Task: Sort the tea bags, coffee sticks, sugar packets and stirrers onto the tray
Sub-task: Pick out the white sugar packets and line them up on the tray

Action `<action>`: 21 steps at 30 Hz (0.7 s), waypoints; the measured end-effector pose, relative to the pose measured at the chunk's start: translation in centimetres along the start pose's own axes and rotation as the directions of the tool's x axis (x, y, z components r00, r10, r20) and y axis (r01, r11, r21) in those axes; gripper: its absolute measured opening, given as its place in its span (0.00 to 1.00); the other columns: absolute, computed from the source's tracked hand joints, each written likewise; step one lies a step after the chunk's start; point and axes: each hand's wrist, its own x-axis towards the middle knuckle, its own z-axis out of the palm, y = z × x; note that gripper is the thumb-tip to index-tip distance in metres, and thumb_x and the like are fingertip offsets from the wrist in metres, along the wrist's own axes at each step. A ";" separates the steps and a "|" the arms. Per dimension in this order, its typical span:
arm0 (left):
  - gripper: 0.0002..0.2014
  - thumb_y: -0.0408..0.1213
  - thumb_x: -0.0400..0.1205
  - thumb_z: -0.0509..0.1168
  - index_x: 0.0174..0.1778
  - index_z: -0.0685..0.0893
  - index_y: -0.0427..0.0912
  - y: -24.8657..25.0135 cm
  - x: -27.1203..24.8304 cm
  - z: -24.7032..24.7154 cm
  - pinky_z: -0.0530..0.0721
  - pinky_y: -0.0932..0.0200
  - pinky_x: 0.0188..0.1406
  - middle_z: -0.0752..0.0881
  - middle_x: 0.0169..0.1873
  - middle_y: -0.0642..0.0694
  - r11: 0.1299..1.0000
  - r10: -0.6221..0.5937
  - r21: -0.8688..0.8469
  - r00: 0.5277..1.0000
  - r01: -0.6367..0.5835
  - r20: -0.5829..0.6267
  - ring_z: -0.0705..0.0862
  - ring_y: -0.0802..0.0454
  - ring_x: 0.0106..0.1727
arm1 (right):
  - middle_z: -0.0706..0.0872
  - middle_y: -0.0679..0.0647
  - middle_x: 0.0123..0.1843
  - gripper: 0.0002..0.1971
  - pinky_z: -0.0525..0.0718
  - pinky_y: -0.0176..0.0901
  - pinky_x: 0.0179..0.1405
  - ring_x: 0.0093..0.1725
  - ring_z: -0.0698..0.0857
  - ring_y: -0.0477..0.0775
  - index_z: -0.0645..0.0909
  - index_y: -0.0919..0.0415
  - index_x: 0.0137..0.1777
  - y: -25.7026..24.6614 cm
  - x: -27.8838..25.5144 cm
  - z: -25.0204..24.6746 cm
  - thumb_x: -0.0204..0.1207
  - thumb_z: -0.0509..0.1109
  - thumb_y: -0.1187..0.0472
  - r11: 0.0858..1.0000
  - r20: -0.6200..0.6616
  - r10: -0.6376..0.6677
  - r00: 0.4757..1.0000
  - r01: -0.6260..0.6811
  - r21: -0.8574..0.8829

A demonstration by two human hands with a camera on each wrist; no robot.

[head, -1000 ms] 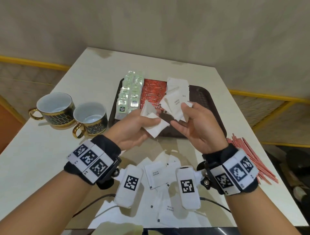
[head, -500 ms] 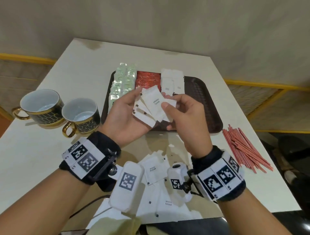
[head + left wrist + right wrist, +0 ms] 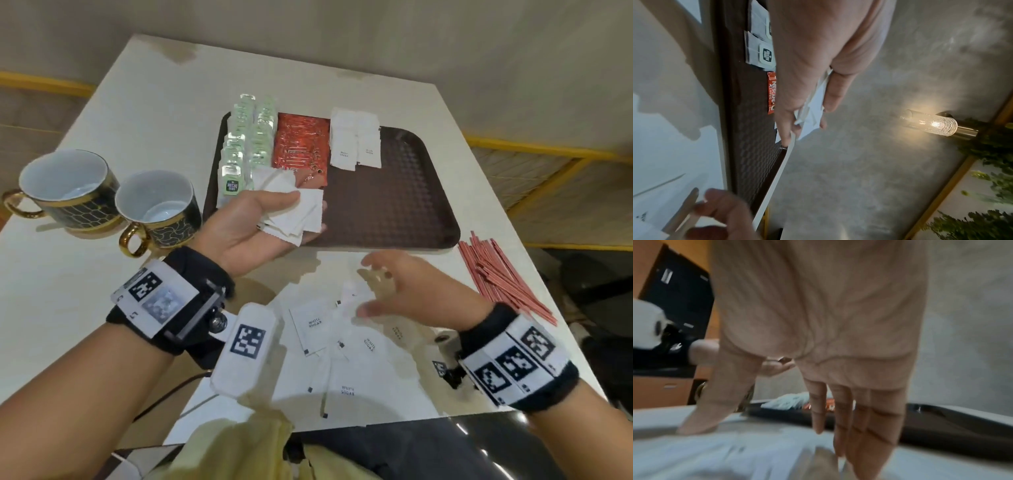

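Change since half a second ago: the right hand has been lowered from the bundle in front of the chest to the loose sugar packets on the table; the left hand has been kept raised with its bundle.

Head view, done: on the tray rows of tea bags, red coffee sticks and a short run of sugar packets are laid side by side; the right part of the tray is bare.
Head view, left: many loose packets lie on the table near the body, and the red stirrers are heaped on the table to the right of the tray, none on it. The task is judged a little past halfway.
Head view, hands: a fan of white packets is gripped by the left hand over the tray's near edge; the right hand is blurred, its fingers spread above the loose packets, nothing held as far as can be told.

Left wrist view: the packets are pinched between thumb and fingers beside the tray, a tea bag and one coffee stick beyond.

Right wrist view: the fingers are extended downward and released over blurred white packets, the tray behind.
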 end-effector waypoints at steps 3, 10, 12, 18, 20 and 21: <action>0.19 0.22 0.84 0.52 0.64 0.80 0.41 -0.1 -0.2 0.1 0.86 0.36 0.57 0.87 0.62 0.34 0.998 -0.017 -0.054 0.999 0.020 0.046 0.86 0.34 0.61 | 0.76 0.48 0.52 0.35 0.77 0.42 0.47 0.50 0.77 0.52 0.72 0.56 0.59 0.3 0.3 2.0 0.58 0.85 0.43 0.995 0.051 0.037 0.998 -0.032 -0.094; 0.28 0.24 0.71 0.58 0.70 0.79 0.40 0.1 -0.5 0.0 0.80 0.57 0.41 0.86 0.54 0.41 0.996 -0.016 -0.085 0.996 0.024 0.087 0.84 0.47 0.44 | 0.81 0.47 0.43 0.19 0.71 0.35 0.34 0.38 0.76 0.44 0.79 0.54 0.48 0.4 1.3 1.6 0.62 0.85 0.57 1.000 0.017 -0.016 1.000 0.016 0.027; 0.28 0.27 0.70 0.60 0.69 0.79 0.41 0.3 -0.6 -0.3 0.80 0.57 0.42 0.82 0.50 0.44 0.995 -0.015 -0.099 0.995 0.024 0.099 0.82 0.48 0.44 | 0.83 0.51 0.44 0.16 0.70 0.31 0.32 0.35 0.74 0.43 0.81 0.56 0.46 0.7 1.4 1.4 0.63 0.84 0.61 0.996 -0.018 -0.064 0.998 0.065 0.059; 0.29 0.32 0.72 0.64 0.72 0.79 0.39 0.4 -1.1 -1.0 0.86 0.49 0.53 0.83 0.44 0.44 0.997 0.010 -0.080 0.997 -0.004 0.073 0.85 0.44 0.51 | 0.82 0.50 0.36 0.12 0.74 0.36 0.37 0.33 0.76 0.43 0.79 0.56 0.37 1.4 1.5 0.8 0.66 0.82 0.65 0.958 -0.088 -0.122 0.989 0.140 0.250; 0.27 0.32 0.72 0.65 0.71 0.81 0.38 0.4 -1.2 -1.0 0.87 0.49 0.51 0.84 0.45 0.43 0.999 0.022 -0.040 0.999 -0.020 0.039 0.87 0.42 0.52 | 0.84 0.62 0.39 0.11 0.78 0.46 0.38 0.34 0.77 0.50 0.80 0.52 0.35 1.7 1.8 0.0 0.68 0.80 0.64 0.934 -0.119 -0.137 0.983 0.168 0.314; 0.26 0.32 0.73 0.65 0.70 0.82 0.38 0.3 -1.3 -1.0 0.88 0.49 0.49 0.85 0.46 0.43 1.000 0.029 -0.010 0.999 -0.029 0.024 0.87 0.42 0.51 | 0.85 0.64 0.41 0.09 0.81 0.48 0.39 0.34 0.79 0.54 0.82 0.52 0.37 1.7 1.8 -0.4 0.69 0.80 0.63 0.922 -0.138 -0.136 0.981 0.176 0.345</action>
